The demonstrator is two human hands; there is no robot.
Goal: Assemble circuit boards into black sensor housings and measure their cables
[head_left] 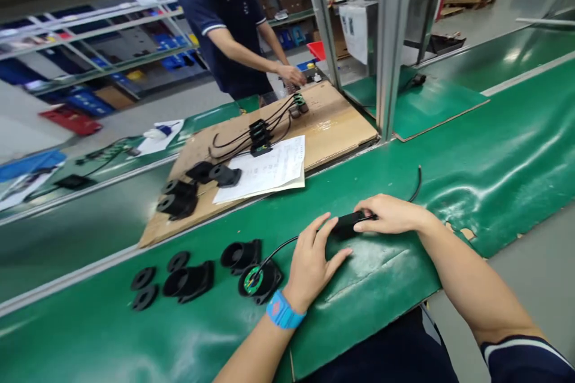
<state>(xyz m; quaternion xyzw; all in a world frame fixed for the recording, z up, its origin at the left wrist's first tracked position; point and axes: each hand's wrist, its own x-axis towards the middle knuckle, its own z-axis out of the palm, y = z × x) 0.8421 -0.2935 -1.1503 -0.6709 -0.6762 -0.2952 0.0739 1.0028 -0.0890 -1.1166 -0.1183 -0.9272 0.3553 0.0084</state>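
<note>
hands meet at lower centre of the frame on a small black box (347, 225) lying flat on the green mat (471, 179): left hand (312, 260) presses open fingers on its near end to steady it, right hand (390, 215) curls fingertips over its far end, where the black cable (415, 184) leaves.

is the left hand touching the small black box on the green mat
Touching: the head view shows the left hand with fingertips resting on the small black box, no gap visible.
</note>
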